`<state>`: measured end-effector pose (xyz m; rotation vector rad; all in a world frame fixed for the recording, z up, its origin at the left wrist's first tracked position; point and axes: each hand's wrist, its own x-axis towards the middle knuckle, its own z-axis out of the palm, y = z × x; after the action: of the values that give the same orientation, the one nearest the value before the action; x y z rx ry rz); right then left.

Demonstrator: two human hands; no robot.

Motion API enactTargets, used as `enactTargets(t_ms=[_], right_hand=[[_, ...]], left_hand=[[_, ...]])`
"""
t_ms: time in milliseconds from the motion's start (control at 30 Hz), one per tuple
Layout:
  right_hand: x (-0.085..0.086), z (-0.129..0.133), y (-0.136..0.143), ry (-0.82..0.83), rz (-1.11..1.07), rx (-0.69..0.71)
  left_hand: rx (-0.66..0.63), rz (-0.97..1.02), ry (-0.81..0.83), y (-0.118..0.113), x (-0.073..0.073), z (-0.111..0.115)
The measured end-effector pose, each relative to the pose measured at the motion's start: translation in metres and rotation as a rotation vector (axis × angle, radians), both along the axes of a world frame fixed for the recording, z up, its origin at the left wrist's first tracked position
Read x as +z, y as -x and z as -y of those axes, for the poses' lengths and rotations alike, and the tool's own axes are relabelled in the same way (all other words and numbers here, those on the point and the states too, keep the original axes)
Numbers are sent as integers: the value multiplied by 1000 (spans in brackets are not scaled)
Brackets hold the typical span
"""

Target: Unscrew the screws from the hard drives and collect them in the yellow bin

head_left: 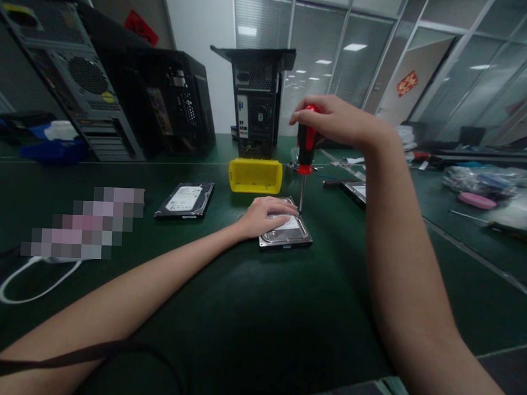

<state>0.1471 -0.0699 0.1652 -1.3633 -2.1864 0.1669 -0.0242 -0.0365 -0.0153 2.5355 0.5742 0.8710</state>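
Observation:
A silver hard drive (283, 238) lies flat on the green table in front of me. Across its upper left part rests my left hand (267, 215), fingers stretched out and pressing on the label side. My right hand (326, 116) grips the top of a red and black screwdriver (306, 142) from above. The screwdriver stands nearly upright, its tip at the right edge of the drive; the exact contact point is too small to make out. Just behind the drive sits a yellow plastic bin (255, 177) with a few small bits inside.
A second hard drive (185, 200) lies to the left, and another drive (355, 191) is partly behind my right arm. Computer cases (257, 104) stand at the back. At right are plastic bags (482, 181), a pink oval object (477, 200) and another screwdriver (506, 228).

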Motion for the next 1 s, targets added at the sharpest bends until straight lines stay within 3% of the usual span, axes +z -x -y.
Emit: enactTargets(t_ms=[1000], right_hand=[[-2,-3,-4,-61,13,4]], left_hand=[[15,0,13,0,1,2]])
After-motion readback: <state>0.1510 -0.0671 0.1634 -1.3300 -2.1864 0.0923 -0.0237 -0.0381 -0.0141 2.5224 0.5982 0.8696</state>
